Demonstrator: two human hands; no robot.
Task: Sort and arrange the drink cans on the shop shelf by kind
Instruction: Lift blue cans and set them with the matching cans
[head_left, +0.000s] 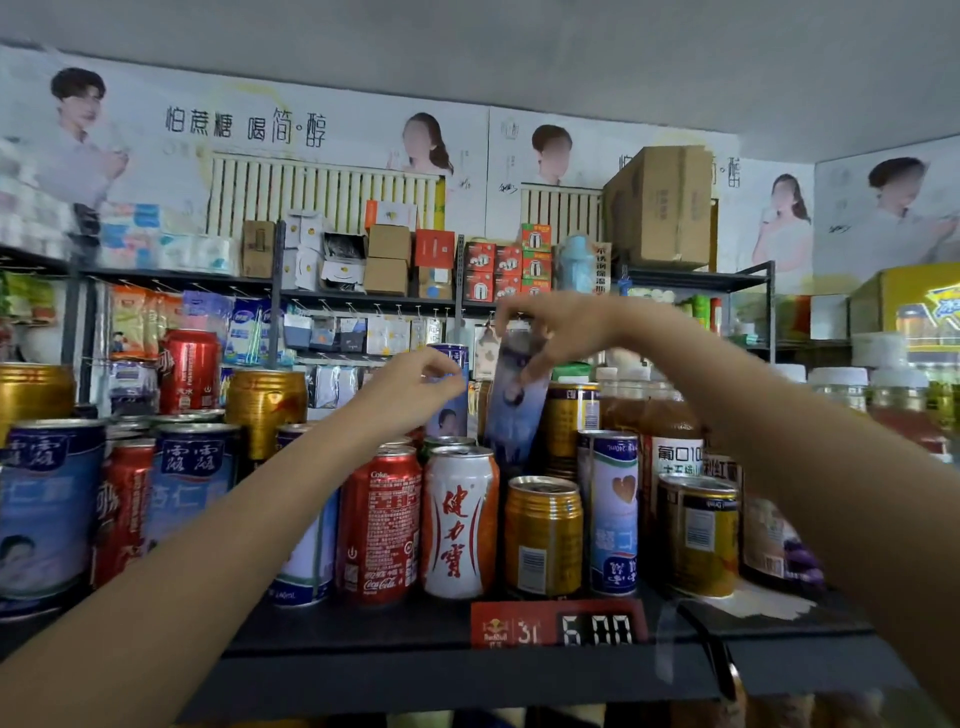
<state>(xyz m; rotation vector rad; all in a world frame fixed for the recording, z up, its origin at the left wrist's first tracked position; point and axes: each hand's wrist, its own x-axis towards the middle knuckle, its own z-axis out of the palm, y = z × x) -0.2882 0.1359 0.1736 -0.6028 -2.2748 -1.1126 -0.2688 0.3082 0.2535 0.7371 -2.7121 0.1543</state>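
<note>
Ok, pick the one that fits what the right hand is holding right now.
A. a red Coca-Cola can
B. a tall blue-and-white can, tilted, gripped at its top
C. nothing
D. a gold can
B: the right hand grips the top of a tall blue-and-white can that hangs tilted above the shelf, while the red Coca-Cola can stands untouched in the front row.

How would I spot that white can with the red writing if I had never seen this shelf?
Find the red price tag on the front edge of the dark shelf. Just above its left end, in the front row, stands the white can. It is the only white one with orange sides, between a red cola can and a gold can.
</note>
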